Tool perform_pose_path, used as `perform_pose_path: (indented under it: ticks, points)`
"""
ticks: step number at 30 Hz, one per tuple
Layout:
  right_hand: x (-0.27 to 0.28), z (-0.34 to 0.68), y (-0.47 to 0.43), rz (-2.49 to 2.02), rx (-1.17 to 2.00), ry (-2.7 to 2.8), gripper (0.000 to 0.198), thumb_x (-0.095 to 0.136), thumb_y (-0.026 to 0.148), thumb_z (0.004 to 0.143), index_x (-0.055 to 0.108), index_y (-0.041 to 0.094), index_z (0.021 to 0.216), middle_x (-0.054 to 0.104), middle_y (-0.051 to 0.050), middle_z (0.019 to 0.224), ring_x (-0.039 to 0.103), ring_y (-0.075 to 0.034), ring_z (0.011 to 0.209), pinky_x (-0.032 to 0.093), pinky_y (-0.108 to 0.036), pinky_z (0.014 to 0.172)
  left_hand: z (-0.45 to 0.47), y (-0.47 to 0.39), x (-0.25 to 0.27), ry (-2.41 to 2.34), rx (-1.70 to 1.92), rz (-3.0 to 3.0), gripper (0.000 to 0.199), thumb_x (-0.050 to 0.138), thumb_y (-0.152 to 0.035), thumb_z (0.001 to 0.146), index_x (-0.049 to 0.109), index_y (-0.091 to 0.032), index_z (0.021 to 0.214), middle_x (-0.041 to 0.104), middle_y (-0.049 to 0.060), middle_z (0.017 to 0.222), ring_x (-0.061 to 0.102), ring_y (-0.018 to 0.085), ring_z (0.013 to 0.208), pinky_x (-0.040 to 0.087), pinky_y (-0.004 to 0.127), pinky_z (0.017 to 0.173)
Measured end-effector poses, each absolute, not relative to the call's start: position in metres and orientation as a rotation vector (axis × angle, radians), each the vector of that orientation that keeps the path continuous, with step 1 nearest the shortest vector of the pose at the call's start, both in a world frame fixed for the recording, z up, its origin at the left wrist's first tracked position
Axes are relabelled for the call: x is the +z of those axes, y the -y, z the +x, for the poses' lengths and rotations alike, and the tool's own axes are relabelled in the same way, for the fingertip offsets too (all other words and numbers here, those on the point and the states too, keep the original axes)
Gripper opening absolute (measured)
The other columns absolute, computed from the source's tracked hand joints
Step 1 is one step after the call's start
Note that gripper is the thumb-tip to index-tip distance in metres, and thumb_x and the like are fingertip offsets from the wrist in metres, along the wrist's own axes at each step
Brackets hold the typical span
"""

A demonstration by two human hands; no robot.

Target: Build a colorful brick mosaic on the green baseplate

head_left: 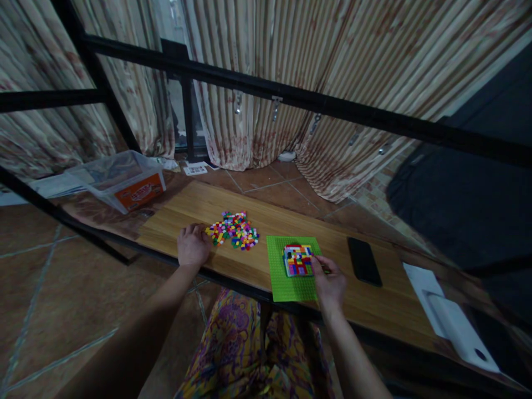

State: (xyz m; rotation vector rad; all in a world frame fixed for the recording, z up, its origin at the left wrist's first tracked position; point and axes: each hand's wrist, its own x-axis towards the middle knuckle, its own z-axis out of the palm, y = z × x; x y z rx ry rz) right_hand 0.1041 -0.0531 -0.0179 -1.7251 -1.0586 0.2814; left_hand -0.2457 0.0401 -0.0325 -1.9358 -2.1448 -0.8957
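The bare left hand (193, 245) is rested at the left edge of a loose pile of small multicoloured plastic bricks (235, 228), which is spread over a long tabletop of light-brown wood grain (195, 199). Its fingers are curled towards the bricks; whether any brick is pinched between them cannot be told.

The bare right hand (330, 280) is held at the right side of a low, blocky build of multicoloured plastic bricks (298, 260). Its thumb and fingers are brought near each other at the build's edge, but whether they are clamped on anything cannot be told.

The build is set on a flat, bright-green studded baseplate (279, 288), which is laid to the right of the pile, by the tabletop's near edge. Farther right, a black rectangular phone (364, 260) is laid flat. At the far left, a clear plastic box with an orange label (139, 193) is seen.
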Motion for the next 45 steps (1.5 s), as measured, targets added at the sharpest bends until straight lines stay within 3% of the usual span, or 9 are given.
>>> perform_pose_path:
  ticks: [7,18,32,39,45]
  points:
    - [-0.030,0.108,0.039,-1.688,0.380,0.980,0.053,0.062,0.059,0.073,0.070,0.013,0.098,0.073,-0.013,0.090,0.065,-0.022,0.077,0.049,-0.033,0.071,-0.246,-0.041,-0.033,2.159,-0.902,-1.940,0.035,0.041,-0.021,0.085,0.069,-0.012,0.105,0.067,0.014,0.107,0.057,0.030,0.097,0.044,0.043,0.090]
    - [-0.036,0.101,0.037,-1.685,0.430,0.985,0.051,0.062,0.058,0.073,0.069,0.014,0.097,0.073,-0.012,0.092,0.065,-0.023,0.083,0.049,-0.036,0.078,-0.245,-0.039,-0.032,2.166,-0.900,-1.941,0.034,0.041,-0.020,0.086,0.069,-0.013,0.104,0.066,0.014,0.107,0.056,0.030,0.098,0.044,0.043,0.090]
    - [-0.032,0.102,0.035,-1.593,0.568,0.931,0.047,0.068,0.056,0.067,0.070,0.015,0.088,0.073,-0.007,0.082,0.064,-0.020,0.074,0.050,-0.034,0.073,-0.242,-0.038,-0.029,2.214,-0.874,-1.917,0.035,0.041,-0.020,0.085,0.070,-0.014,0.104,0.067,0.013,0.107,0.056,0.031,0.099,0.045,0.043,0.088]
    - [-0.019,0.116,0.044,-1.589,0.546,0.769,0.049,0.054,0.061,0.079,0.068,0.015,0.086,0.071,-0.008,0.077,0.065,-0.019,0.067,0.049,-0.030,0.061,-0.241,-0.037,-0.027,2.229,-0.894,-1.934,0.035,0.040,-0.019,0.085,0.070,-0.013,0.103,0.067,0.014,0.106,0.056,0.031,0.101,0.044,0.044,0.090]
    - [0.009,0.104,0.042,-1.550,0.419,0.790,0.045,0.055,0.056,0.080,0.067,0.014,0.093,0.070,-0.009,0.089,0.064,-0.019,0.079,0.049,-0.031,0.072,-0.240,-0.037,-0.027,2.253,-0.912,-1.941,0.036,0.040,-0.019,0.085,0.070,-0.013,0.105,0.066,0.015,0.108,0.055,0.031,0.102,0.044,0.045,0.090]
